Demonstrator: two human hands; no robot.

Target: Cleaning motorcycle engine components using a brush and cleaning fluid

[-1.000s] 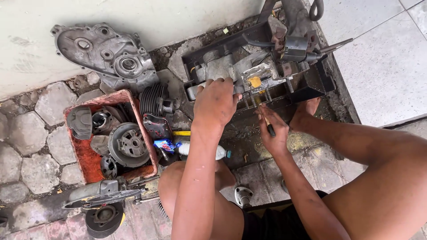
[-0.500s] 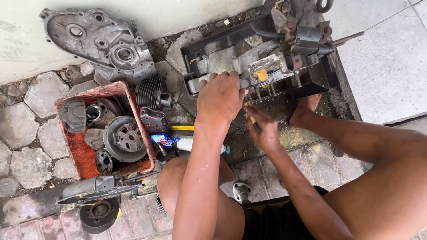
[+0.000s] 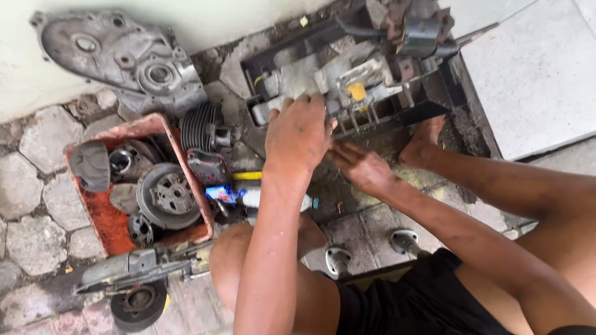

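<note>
Two greasy hands work at a dirty engine block (image 3: 347, 80) lying on the stone floor (image 3: 37, 186) against the wall.

Left hand (image 3: 299, 133) lies palm-down on the block's near edge, fingers curled over it in a loose grip; right hand (image 3: 360, 167) sits just beside, below the block, fingers half bent, and whether it has hold of anything cannot be told. To the left, a red tray (image 3: 102, 229) holds a round flywheel (image 3: 167, 195) and other parts, a finned cylinder (image 3: 202, 127) stands near its corner, and a grey engine cover (image 3: 118, 59) leans on the wall.
</note>
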